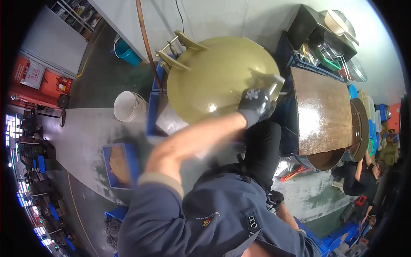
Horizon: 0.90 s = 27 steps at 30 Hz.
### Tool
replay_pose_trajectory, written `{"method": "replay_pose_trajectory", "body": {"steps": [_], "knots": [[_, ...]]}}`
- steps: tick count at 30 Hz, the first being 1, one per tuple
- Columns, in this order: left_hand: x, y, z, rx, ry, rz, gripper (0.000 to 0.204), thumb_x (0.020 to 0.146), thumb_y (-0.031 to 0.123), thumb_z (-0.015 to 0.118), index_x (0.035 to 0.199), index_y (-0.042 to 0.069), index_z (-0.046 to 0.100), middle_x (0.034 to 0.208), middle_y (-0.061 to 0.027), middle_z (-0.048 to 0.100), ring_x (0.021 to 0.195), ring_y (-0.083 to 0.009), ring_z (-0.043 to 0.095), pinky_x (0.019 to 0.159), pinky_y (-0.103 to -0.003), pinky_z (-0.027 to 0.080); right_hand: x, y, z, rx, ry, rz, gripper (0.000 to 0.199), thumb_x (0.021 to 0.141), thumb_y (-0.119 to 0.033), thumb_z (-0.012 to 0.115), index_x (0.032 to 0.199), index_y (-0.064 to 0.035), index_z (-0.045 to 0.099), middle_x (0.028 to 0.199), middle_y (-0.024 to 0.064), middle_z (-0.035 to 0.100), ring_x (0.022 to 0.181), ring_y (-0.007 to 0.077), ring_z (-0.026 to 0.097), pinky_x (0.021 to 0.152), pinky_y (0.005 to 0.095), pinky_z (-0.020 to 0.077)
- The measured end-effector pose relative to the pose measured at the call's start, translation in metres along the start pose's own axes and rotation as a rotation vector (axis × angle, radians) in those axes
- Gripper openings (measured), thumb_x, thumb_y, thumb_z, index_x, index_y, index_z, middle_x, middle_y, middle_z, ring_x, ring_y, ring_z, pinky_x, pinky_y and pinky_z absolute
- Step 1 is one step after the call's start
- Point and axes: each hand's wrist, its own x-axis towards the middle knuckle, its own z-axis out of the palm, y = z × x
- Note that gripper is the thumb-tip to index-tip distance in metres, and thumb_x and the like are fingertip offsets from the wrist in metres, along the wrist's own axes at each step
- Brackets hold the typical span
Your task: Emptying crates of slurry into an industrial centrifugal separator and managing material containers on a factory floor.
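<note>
A large olive-green domed lid (222,73) with a hinge at its upper left fills the upper middle. My left hand (256,103), in a black glove, reaches across to the lid's right side. Its fingers are closed round a pale metal handle (274,81) there; part of the handle is hidden by the hand. My right hand (275,200), also gloved in black, is low beside my leg, near my hip. Its fingers are too small and partly hidden to tell whether it is open or closed.
Right of the lid, a brown board (323,111) lies over a round drum (326,159). A white bucket (125,106) and a blue crate (117,165) stand on the left. Utensils and baskets (327,60) crowd the upper right. A person (361,177) is at far right.
</note>
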Motion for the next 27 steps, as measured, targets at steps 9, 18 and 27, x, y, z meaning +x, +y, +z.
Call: {"method": "replay_pose_trajectory", "body": {"steps": [9,18,27], "knots": [[-0.009,-0.022,0.095,-0.048,0.004,-0.116,0.033,0.083,0.032,0.058,0.094,0.002,0.067,0.079,-0.0168,0.068,0.075,-0.0336,0.067,0.071,-0.045,0.051,0.001,0.098,-0.016,-0.135,0.051,-0.049,0.028,0.090,-0.027,0.059,0.108,-0.0061,0.064,0.078,0.0087,0.062,0.070,0.0234,0.063,0.064,0.0446,0.0563],[-0.026,-0.019,0.090,0.090,0.008,-0.159,0.024,0.088,0.026,0.054,0.094,0.010,0.070,0.086,-0.0097,0.072,0.080,-0.0263,0.069,0.072,-0.041,0.049,-0.017,0.025,-0.008,0.519,0.088,0.180,0.062,0.065,0.010,0.065,0.125,0.0118,0.047,0.081,0.0213,0.062,0.076,0.0306,0.065,0.073,0.0492,0.0577],[-0.135,-0.031,0.038,-0.350,0.523,0.198,0.033,0.091,0.026,0.057,0.112,0.001,0.064,0.111,-0.0186,0.066,0.102,-0.0307,0.065,0.091,-0.042,0.051,-0.008,0.075,-0.074,-0.675,0.087,0.169,0.063,0.083,-0.053,0.057,0.117,-0.0001,0.053,0.100,0.0173,0.070,0.090,0.0339,0.068,0.074,0.0466,0.0547]]}}
